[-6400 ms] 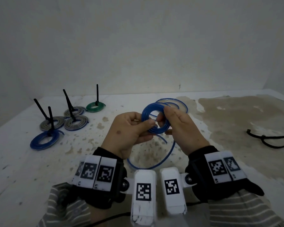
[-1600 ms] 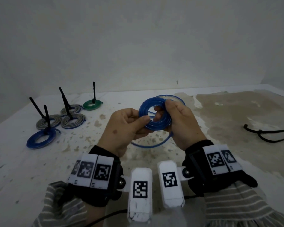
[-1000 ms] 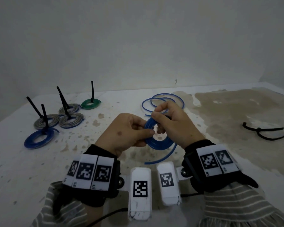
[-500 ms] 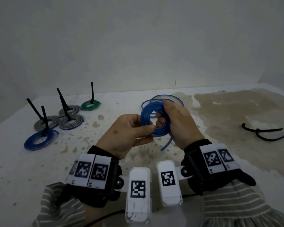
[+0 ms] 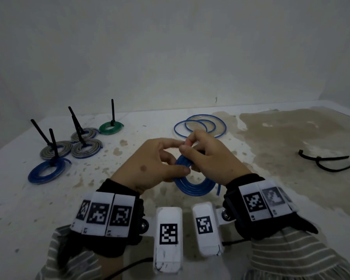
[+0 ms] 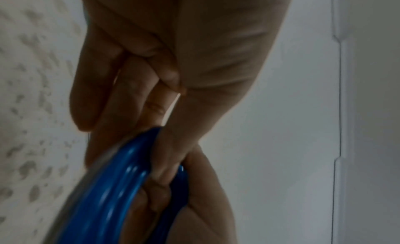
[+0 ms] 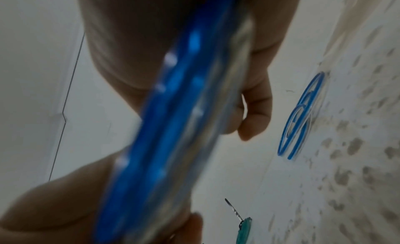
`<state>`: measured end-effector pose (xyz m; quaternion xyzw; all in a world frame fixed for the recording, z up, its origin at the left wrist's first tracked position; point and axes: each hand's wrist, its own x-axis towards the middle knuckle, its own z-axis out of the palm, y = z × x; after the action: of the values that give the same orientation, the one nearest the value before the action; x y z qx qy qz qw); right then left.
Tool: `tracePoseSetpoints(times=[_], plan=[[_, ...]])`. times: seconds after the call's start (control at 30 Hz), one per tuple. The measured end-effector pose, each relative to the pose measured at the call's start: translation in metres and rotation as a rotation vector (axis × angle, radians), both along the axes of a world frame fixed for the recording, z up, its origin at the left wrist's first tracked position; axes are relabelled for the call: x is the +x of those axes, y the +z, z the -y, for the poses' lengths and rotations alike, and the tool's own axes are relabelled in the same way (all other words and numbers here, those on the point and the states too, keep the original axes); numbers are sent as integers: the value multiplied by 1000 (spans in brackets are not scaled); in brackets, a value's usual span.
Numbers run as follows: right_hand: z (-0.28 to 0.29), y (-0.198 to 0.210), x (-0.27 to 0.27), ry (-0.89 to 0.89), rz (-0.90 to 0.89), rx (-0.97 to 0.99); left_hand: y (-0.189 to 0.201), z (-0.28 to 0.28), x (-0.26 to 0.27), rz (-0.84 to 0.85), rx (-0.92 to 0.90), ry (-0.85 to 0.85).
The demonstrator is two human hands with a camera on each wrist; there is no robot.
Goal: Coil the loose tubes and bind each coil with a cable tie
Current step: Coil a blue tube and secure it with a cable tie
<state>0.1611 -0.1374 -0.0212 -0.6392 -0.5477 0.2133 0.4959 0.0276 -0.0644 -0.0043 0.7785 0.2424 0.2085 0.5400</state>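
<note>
A blue tube coil (image 5: 192,184) hangs above the table between both hands, lying nearly flat, with a short free end (image 5: 218,189) at its right. My left hand (image 5: 178,158) pinches the coil's left side between thumb and fingers. My right hand (image 5: 191,151) grips the coil's far side, its thumb and forefinger touching the left forefinger above. The wrist views show the blurred coil (image 6: 112,187) (image 7: 168,110) close up in curled fingers. A loose blue tube (image 5: 200,126) (image 7: 301,117) lies in wide loops on the table behind the hands.
Several bound coils with upright black ties lie at the left: a blue coil (image 5: 47,171), grey coils (image 5: 87,149) and a green coil (image 5: 110,127) (image 7: 244,230). Loose black cable ties (image 5: 327,162) lie at the right on a brown stained patch. A wall stands behind.
The coil has tipped from upright to nearly flat and dropped lower. Its trailing tail has shortened to a short stub as the tube wound on.
</note>
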Motion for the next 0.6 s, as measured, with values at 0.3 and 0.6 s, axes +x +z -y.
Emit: tracePoseSetpoints(times=[0.3,0.6], plan=[[-4,0,9,-111,-84,145,-4,-6,5,334,-268,202],[2,3,14,-19,6,18,-5,-6,1,126,-185,-6]])
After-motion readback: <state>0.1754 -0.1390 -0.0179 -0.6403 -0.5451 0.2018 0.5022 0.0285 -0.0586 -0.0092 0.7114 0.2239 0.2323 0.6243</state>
